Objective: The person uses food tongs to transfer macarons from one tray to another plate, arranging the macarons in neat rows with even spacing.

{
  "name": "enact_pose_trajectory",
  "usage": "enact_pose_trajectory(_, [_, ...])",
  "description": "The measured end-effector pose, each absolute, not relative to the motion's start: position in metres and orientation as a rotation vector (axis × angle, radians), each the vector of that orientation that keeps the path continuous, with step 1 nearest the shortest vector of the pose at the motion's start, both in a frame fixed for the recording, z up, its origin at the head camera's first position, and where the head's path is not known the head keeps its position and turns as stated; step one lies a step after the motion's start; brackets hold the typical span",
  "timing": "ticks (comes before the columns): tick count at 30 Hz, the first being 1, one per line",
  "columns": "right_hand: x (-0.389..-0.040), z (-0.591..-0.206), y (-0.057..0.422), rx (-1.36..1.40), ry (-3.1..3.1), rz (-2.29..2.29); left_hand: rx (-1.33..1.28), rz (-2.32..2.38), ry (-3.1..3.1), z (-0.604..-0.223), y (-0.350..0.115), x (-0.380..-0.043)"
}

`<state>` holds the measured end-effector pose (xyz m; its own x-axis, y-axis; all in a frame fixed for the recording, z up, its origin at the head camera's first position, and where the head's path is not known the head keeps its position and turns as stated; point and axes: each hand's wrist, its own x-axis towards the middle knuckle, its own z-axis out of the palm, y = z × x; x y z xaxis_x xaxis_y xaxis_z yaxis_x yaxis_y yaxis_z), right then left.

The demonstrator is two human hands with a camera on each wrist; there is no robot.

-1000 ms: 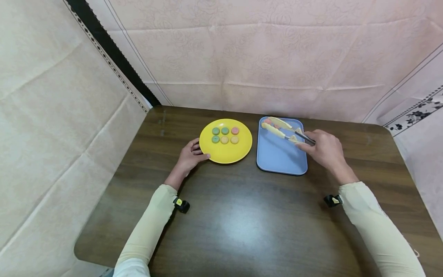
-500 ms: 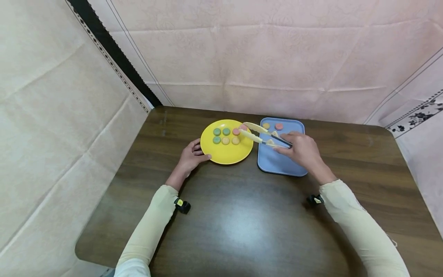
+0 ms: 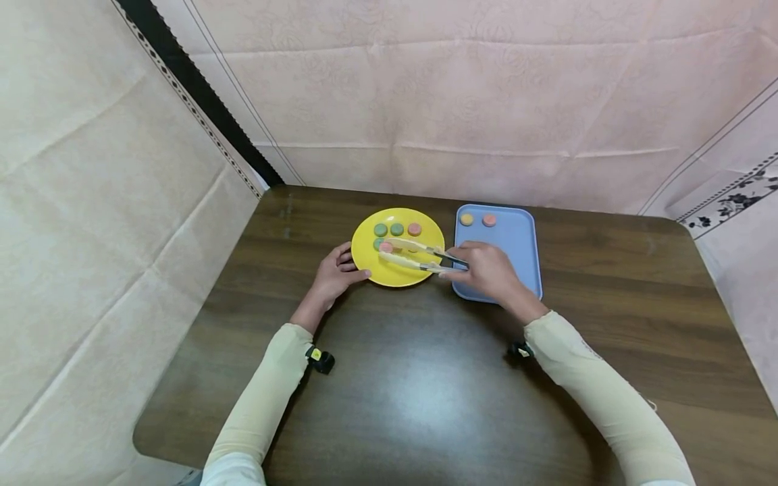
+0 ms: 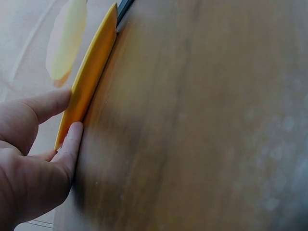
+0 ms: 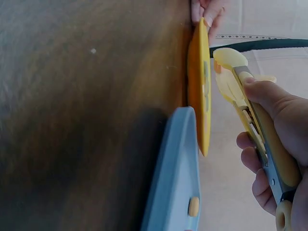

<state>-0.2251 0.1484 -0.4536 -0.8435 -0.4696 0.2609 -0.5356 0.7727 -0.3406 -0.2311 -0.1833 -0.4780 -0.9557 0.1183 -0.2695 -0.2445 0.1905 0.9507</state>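
Note:
My left hand (image 3: 333, 275) holds the left rim of a yellow plate (image 3: 395, 275), thumb on one face and a finger on the other in the left wrist view. In my right hand (image 3: 486, 268) are tongs (image 3: 425, 266) with pale yellow tips, reaching over the plate from the right. A pink macaron (image 3: 385, 248) is between the tong tips, above the plate. On the plate's far part lie green macarons (image 3: 396, 229) and another pink macaron (image 3: 415, 229). The tongs partly hide the nearer macarons, yellow ones among them.
A blue tray (image 3: 523, 253) stands just right of the plate, partly under my right hand. Near its far edge lie a yellow macaron (image 3: 466, 219) and a pink macaron (image 3: 489, 220). Cloth-covered walls border the brown wooden table (image 3: 389, 391) behind and at the sides.
My right hand has moved left from the blue tray to over the yellow plate, bringing a pink macaron in the tongs. The left hand has stayed at the plate's rim.

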Motion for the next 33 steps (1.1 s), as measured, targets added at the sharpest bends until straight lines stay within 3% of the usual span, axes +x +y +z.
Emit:
enact_pose_trajectory(18, [-0.223, -0.465, 0.137, 0.858, -2.861, 0.621, -0.118, 1.853, 2.209, -0.513, -0.189, -0.245])
enact_pose_trajectory(33, [-0.218, -0.429, 0.19, 0.663, -2.804, 0.605, -0.097, 1.865, 2.241, -0.511, -0.188, -0.241])
